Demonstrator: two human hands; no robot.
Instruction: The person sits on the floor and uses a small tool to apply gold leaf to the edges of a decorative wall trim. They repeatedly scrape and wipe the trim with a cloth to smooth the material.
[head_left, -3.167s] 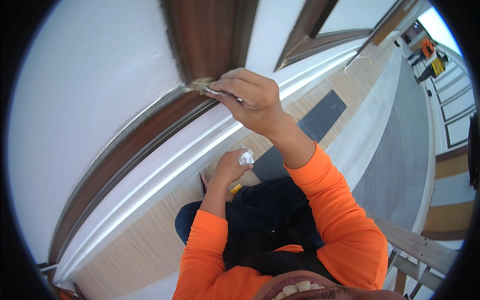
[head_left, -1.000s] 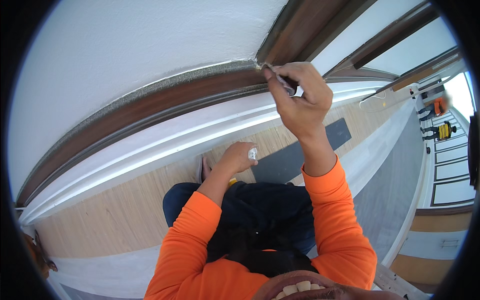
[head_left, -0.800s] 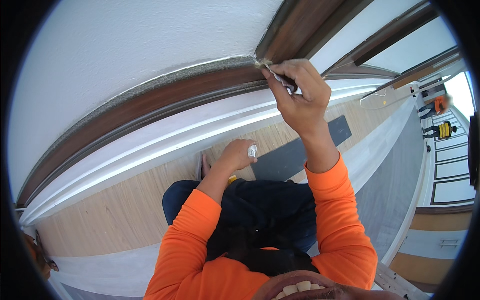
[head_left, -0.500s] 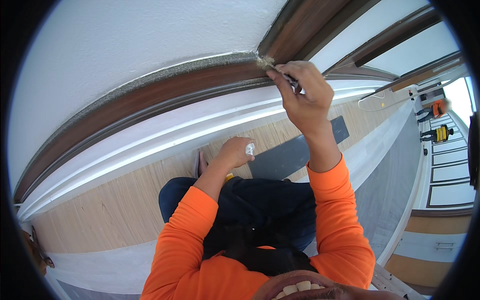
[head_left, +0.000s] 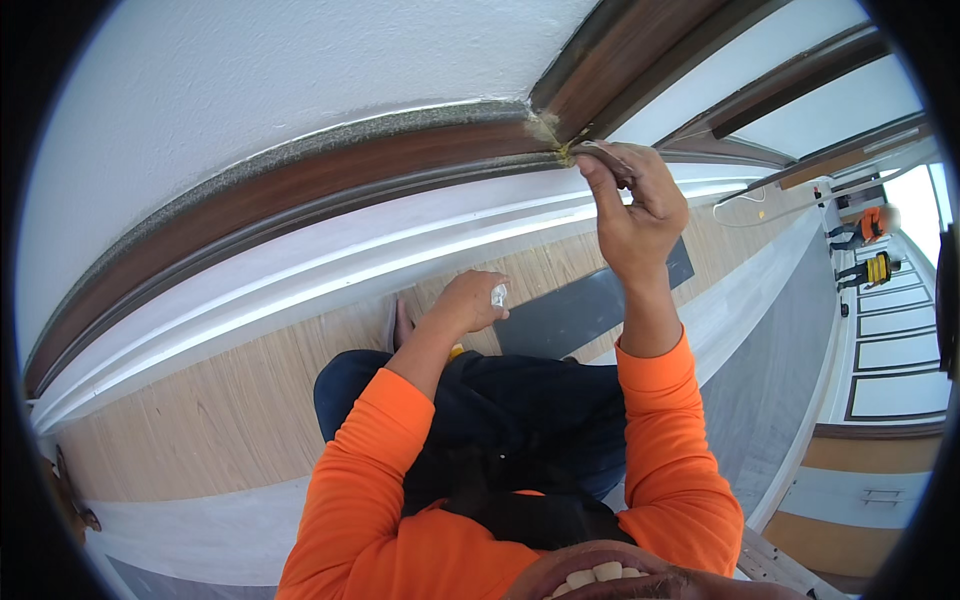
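My right hand [head_left: 640, 205] is raised to the corner of a dark brown wooden frame [head_left: 400, 155]. Its fingers pinch a thin brownish-grey piece [head_left: 605, 154], mostly covered by the hand. Yellowish, rough-looking matter shows at the fingertips against the frame, and a pale patch [head_left: 543, 127] marks the wood at the corner joint. I cannot make out the piece's kind. Lower down, my left hand [head_left: 470, 302] is closed around a small shiny white thing [head_left: 499, 295], of which only one end shows. That hand hangs above the floor, apart from the frame.
A white wall [head_left: 300, 70] rises beyond the frame, with a white ledge [head_left: 300, 255] below. On the wood-look floor [head_left: 220, 420] lies a dark grey panel [head_left: 565, 315]. A white cable [head_left: 735, 205] runs at the right. Two people [head_left: 875, 250] stand far off there.
My right hand has moved a little right and down along the frame's corner, uncovering the pale patch at the joint. My left hand stays almost where it was.
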